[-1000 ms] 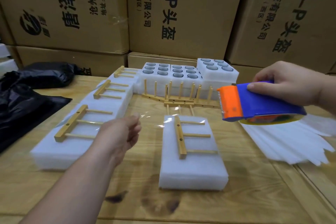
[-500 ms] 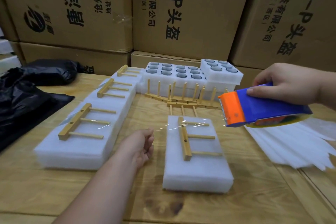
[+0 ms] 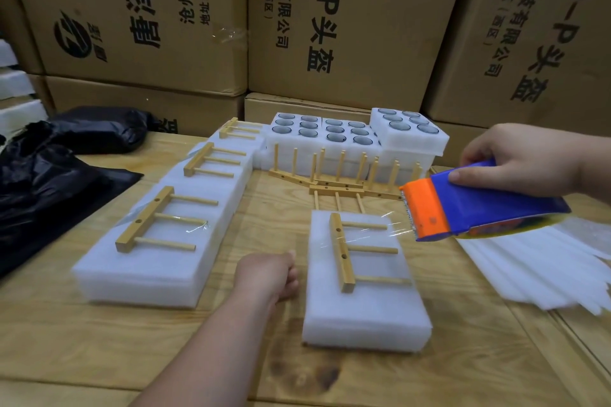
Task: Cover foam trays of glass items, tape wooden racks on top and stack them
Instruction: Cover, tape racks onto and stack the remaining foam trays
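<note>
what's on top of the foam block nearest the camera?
A wooden rack lies flat on the foam block, with clear tape stretched over its upper end from the dispenser in the right hand. What's under the foam cover can't be seen.

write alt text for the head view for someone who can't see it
A right hand holds a blue and orange tape dispenser, stretching clear tape across a wooden rack lying on a covered foam tray, while the left hand pinches the tape's other end beside the tray. Behind stand open foam trays of glass items and cardboard boxes.
</note>
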`<move>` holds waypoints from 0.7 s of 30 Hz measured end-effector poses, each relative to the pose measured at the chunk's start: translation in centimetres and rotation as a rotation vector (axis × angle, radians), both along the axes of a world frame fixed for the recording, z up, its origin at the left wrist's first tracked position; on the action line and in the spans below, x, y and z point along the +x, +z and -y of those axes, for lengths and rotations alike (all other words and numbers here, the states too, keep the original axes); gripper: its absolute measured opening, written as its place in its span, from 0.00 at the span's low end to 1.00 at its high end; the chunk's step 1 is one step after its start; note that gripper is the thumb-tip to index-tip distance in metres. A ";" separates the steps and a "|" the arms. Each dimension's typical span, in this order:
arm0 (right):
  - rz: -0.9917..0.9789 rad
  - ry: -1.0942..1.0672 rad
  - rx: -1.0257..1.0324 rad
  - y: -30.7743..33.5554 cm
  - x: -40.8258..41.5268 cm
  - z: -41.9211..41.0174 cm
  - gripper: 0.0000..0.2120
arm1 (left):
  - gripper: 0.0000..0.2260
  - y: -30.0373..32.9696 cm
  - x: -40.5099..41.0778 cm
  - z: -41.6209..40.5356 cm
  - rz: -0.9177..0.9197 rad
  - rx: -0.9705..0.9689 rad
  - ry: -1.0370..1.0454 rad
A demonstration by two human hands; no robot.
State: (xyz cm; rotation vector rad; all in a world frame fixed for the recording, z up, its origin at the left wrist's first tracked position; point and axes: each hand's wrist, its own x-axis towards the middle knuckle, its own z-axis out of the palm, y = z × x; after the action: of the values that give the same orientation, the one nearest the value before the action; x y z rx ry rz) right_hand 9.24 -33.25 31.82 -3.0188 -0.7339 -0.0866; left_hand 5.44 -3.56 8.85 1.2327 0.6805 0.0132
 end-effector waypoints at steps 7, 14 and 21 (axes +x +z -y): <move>-0.009 -0.003 -0.022 -0.4 0.0 0.1 0.21 | 0.14 -0.6 -0.5 0.6 0.034 0.415 -0.142; -0.003 0.002 -0.003 -1.1 0.2 0.6 0.21 | 0.06 -0.7 -1.2 1.0 -0.010 0.805 -0.195; -0.008 -0.027 0.017 -2.0 0.2 1.8 0.21 | 0.06 -0.4 -1.0 1.3 -0.014 0.890 -0.269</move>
State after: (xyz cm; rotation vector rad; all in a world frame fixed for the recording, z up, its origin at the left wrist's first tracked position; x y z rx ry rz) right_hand 9.45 -35.00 29.81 -3.0113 -0.6888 -0.0816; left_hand 4.43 -4.82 8.46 2.1743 0.5187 0.0914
